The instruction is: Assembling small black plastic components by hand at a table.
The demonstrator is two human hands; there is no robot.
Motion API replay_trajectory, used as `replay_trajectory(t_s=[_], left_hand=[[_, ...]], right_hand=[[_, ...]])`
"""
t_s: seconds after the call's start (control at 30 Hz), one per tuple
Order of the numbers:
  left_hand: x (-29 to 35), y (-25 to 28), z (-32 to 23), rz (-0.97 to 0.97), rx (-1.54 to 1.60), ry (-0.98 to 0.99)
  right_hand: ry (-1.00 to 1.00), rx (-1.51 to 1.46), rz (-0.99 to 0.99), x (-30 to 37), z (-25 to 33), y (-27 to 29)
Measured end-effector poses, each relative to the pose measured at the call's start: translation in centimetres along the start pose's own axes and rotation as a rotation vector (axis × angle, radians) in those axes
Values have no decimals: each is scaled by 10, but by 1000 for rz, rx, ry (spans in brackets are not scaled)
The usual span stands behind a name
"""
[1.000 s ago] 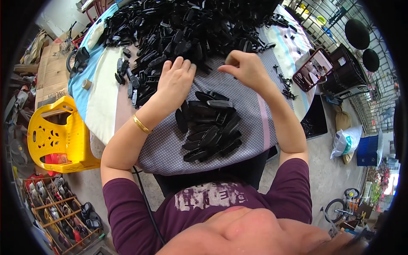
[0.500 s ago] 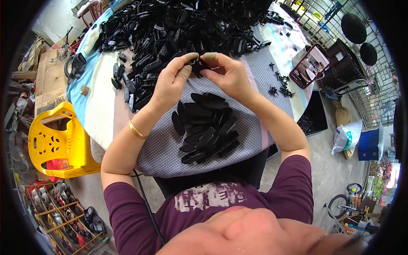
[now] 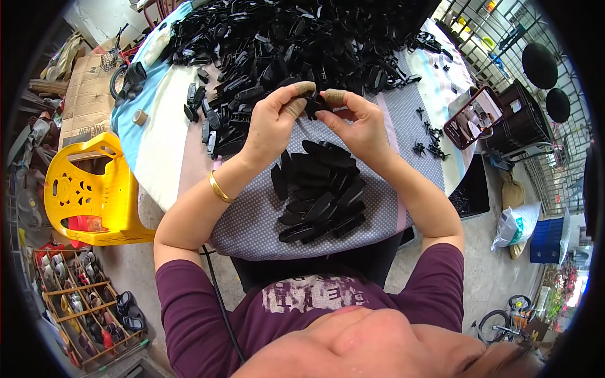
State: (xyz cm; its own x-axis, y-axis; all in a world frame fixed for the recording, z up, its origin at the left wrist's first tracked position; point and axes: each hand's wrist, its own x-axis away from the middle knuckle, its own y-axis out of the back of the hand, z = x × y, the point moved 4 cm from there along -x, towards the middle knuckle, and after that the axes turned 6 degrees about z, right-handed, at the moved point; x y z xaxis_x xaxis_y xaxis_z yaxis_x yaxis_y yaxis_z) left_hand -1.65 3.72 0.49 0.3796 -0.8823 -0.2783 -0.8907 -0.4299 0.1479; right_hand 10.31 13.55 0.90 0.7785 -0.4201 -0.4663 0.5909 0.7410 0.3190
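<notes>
Between the fingertips of both hands is a small black plastic piece [image 3: 312, 106], partly covered by the fingers. My left hand [image 3: 270, 131] pinches it from the left, with tan tape wrapped around the thumb and index finger. From the right, my right hand [image 3: 363, 125] grips it between thumb and a taped index finger. Below the hands, a small heap of long, rounded black plastic pieces [image 3: 322, 195] lies on the dotted grey cloth [image 3: 252, 234]. Beyond them spreads a large pile of similar black parts [image 3: 296, 47].
A phone [image 3: 474, 118] leans on a stand at the table's right, beside several small spiky black bits [image 3: 432, 140]. On the left are a tape roll [image 3: 140, 117] and a yellow plastic chair [image 3: 88, 195]. A black tray [image 3: 474, 189] sits below the right table edge.
The whole view has shifted slightly, so the table and hands appear farther right. Both hands still hold the black piece, with small changes in finger position.
</notes>
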Motion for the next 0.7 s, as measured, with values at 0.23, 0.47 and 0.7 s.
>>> replay_trajectory(t_s=[0.23, 0.47, 0.7], left_hand=[[3, -8, 1, 9, 437, 10], [-1, -1, -7, 160, 353, -41], [1, 1, -13, 174, 405, -17]], right_hand=[[168, 263, -54, 1, 10, -5], [-182, 4, 266, 1, -2, -5], [-56, 225, 204, 5, 7, -9]])
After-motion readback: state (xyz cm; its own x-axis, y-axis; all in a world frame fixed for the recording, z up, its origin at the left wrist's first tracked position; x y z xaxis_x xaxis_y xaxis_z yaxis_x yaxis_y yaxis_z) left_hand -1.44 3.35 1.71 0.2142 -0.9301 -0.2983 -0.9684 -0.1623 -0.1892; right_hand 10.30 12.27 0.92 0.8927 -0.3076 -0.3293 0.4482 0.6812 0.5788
